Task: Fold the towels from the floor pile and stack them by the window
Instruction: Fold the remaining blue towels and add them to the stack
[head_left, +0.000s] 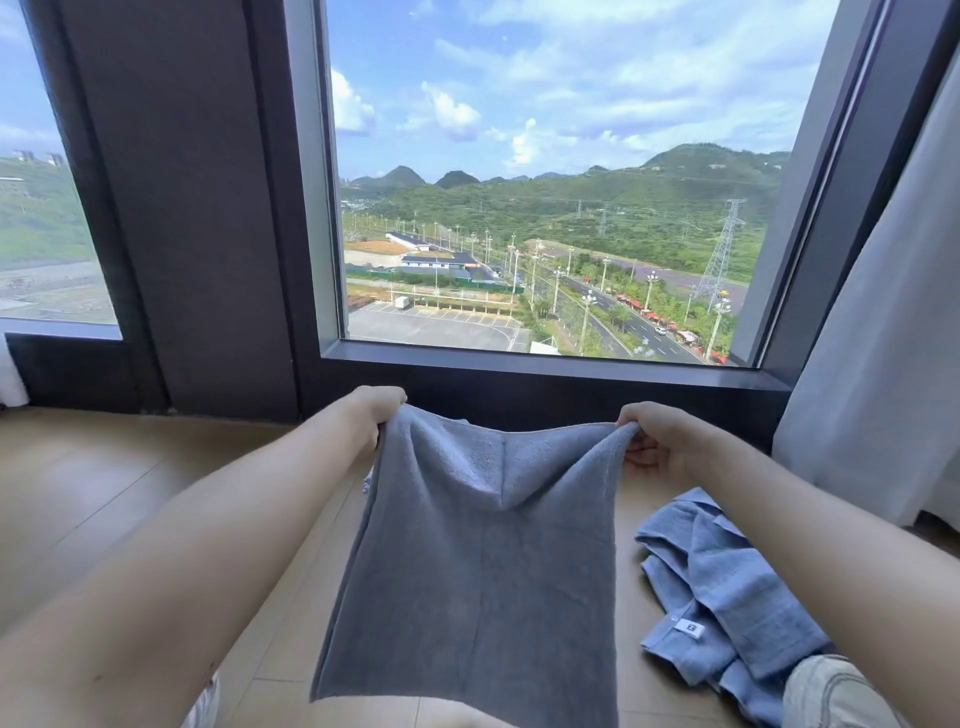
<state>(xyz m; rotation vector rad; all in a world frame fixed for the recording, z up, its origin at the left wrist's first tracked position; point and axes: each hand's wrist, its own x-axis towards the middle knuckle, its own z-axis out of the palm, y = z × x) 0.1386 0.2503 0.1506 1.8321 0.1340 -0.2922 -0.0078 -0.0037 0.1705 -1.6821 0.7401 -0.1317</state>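
Head view: the grey towel (478, 561) runs out of the frame at the bottom edge, so its lower right corner is cut off. The left hand (376, 410) pinches its upper left corner and the right hand (660, 441) pinches its upper right corner. The top edge sags between them. Its long axis hangs from centre frame down. At lower right, crumpled blue towels (727, 587) lie on the floor (104, 493), partly hidden by the right forearm, below the window (545, 182).
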